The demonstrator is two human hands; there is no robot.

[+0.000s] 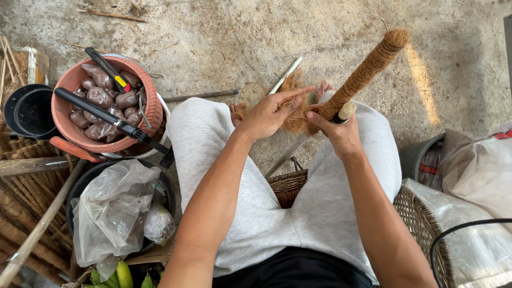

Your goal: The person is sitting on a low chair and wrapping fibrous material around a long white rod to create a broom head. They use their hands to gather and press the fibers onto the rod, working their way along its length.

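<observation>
Presently, a coir-wrapped pole (368, 72) lies slanted across the person's lap, rising from the right knee toward the upper right. Brown fibre cord is wound round it in tight, even turns, giving a ribbed, rough surface; the far end is capped in the same fibre, and the near end shows a bare pale core with a dark band.

The right hand (341, 133) is closed round the pole at its lower end, fingers curled fully about the shaft, thumb laid along the wrapping.

The left hand (269, 114) rests on a loose tuft of coir fibre (296, 114) just beside the pole's base; its fingers are partly extended, the index stretched out straight toward the pole, the others bent onto the fibre. Whether they pinch any strands cannot be told.

Both thighs are clad in light grey fabric. Beneath sits a woven basket seat (416, 218). To the left stands a terracotta-coloured bowl (66, 82) of glossy brown lumps with black-handled tools across it, and a crumpled plastic bag (112, 208) below. The floor (224, 37) is rough concrete.
</observation>
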